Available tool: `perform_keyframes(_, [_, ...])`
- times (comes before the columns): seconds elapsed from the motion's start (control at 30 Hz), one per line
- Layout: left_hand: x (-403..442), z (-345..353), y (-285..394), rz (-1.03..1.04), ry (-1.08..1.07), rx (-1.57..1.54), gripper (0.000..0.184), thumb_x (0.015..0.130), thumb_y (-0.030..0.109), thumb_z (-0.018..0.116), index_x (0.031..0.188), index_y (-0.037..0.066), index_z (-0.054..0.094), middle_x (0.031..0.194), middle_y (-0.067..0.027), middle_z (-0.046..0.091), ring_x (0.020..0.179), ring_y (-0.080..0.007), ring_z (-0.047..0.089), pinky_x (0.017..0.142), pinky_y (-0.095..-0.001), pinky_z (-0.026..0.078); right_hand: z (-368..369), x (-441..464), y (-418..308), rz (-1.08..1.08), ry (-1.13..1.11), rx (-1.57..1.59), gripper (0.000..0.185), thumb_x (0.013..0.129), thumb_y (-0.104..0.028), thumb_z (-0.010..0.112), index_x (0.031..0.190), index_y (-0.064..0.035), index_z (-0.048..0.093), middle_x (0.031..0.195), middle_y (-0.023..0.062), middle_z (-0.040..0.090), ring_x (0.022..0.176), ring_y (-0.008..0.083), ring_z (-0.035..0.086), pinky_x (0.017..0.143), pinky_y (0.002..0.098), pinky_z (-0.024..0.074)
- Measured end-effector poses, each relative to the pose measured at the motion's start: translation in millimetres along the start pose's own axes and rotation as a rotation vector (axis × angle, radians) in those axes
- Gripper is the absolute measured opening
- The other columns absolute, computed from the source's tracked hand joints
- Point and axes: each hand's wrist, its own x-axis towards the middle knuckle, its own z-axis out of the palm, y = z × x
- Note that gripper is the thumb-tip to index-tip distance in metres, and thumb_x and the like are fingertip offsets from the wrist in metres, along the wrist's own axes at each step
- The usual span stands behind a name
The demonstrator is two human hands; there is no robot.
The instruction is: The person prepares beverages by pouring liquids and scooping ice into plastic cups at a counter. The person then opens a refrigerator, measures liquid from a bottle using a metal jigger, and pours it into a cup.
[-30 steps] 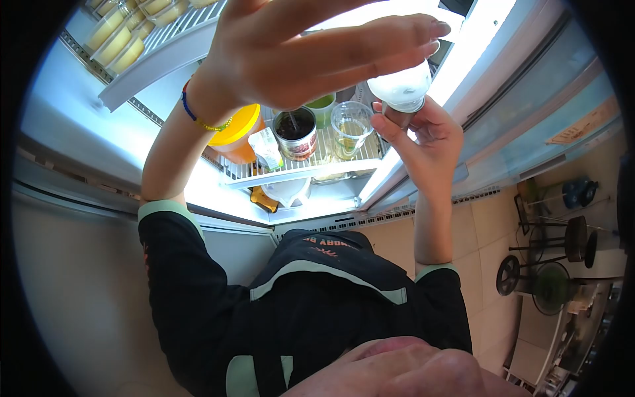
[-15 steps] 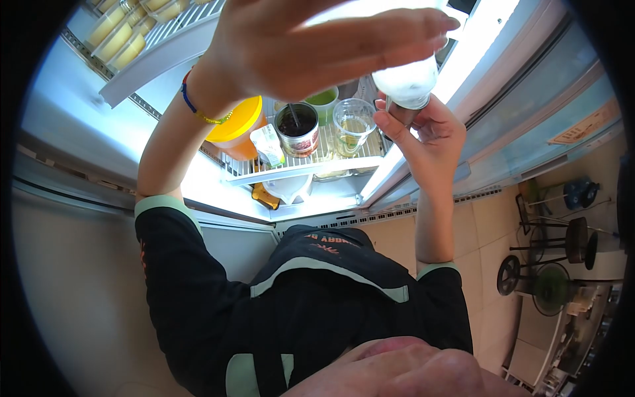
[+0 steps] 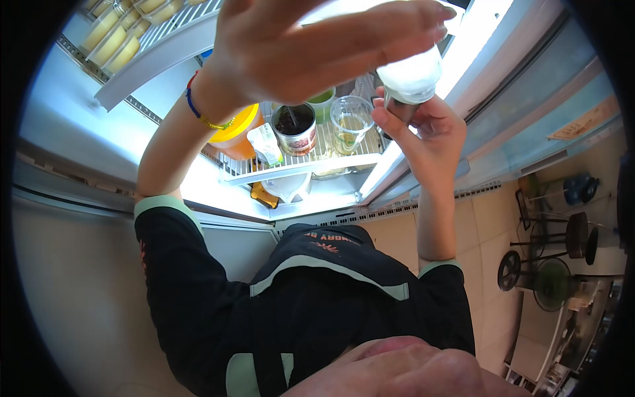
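My left hand is raised across the top of the view, its fingers stretched out and lying in front of a white rounded object. Whether they touch it I cannot tell. A bright glare and the hand hide its upper part. Below, my right hand has thumb and fingers closed around the object's narrower, dark lower part. Beyond my hands, on a refrigerator wire shelf, stand a clear plastic cup, an open tin of dark contents with a utensil in it, and an orange tub with a yellow lid.
Several small cups with pale yellow contents sit on the upper shelf at left. A green container stands behind the tin. The refrigerator door is open at right. Farther right are a black stool and a tiled floor.
The white rounded object has tilted or shifted slightly down and right, with my right hand still around its lower part. My left hand stays spread in nearly the same place.
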Motion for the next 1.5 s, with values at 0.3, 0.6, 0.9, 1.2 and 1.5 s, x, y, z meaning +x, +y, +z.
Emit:
perform_keyframes(0.3, [4.7, -9.7, -27.7, 0.329, 0.026, 0.183, 0.009, 0.076, 0.029, 0.073, 0.085, 0.029, 0.074, 0.105, 0.0149, 0.069, 0.12, -0.0157, 0.053, 0.114, -0.0641, -0.011, -0.5, -0.2, 5.0, -0.007, 0.015, 0.043, 0.022, 0.075, 0.0, 0.078, 0.094, 0.0033, 0.067, 0.094, 0.0125, 0.071, 0.089, 0.0152, 0.067, 0.083, 0.0286, 0.0515])
perform_keyframes(0.6, [-11.9, -12.4, 8.8, -0.043, -0.061, 0.219, 0.011, 0.075, 0.035, 0.073, 0.086, 0.034, 0.073, 0.11, 0.0207, 0.066, 0.12, -0.016, 0.053, 0.113, -0.0654, -0.011, -0.9, -1.6, 10.7, -0.034, 0.015, 0.039, 0.021, 0.076, 0.0, 0.078, 0.092, 0.0027, 0.067, 0.094, 0.0124, 0.071, 0.089, 0.0149, 0.067, 0.083, 0.0287, 0.0512])
perform_keyframes(0.9, [-15.7, -15.9, 10.4, -0.012, -0.111, 0.25, 0.016, 0.075, 0.035, 0.074, 0.091, 0.033, 0.073, 0.114, 0.019, 0.065, 0.124, -0.0172, 0.05, 0.115, -0.0643, -0.005, -3.7, -2.5, 7.3, 0.0, 0.012, 0.024, 0.027, 0.076, 0.0, 0.078, 0.1, 0.0037, 0.067, 0.094, 0.0114, 0.071, 0.089, 0.0144, 0.067, 0.082, 0.0275, 0.0516])
perform_keyframes(1.2, [-14.2, -10.8, -0.8, 0.147, 0.014, 0.392, 0.016, 0.081, 0.042, 0.069, 0.092, 0.033, 0.073, 0.111, 0.0162, 0.067, 0.12, -0.014, 0.053, 0.115, -0.0639, -0.002, -3.5, -6.1, 7.4, -0.03, 0.026, 0.034, 0.027, 0.076, 0.0, 0.078, 0.1, 0.0034, 0.067, 0.094, 0.0114, 0.071, 0.088, 0.0146, 0.067, 0.08, 0.027, 0.0525])
perform_keyframes(1.5, [-10.4, -50.8, 20.9, 0.079, -0.285, 0.407, 0.026, 0.077, 0.035, 0.075, 0.102, 0.031, 0.071, 0.115, 0.0126, 0.063, 0.12, -0.0198, 0.047, 0.118, -0.051, 0.017, -11.2, -11.0, 3.1, -0.074, 0.044, 0.043, 0.026, 0.076, 0.0, 0.078, 0.099, 0.0029, 0.067, 0.094, 0.0111, 0.071, 0.087, 0.0137, 0.066, 0.08, 0.0264, 0.0523])
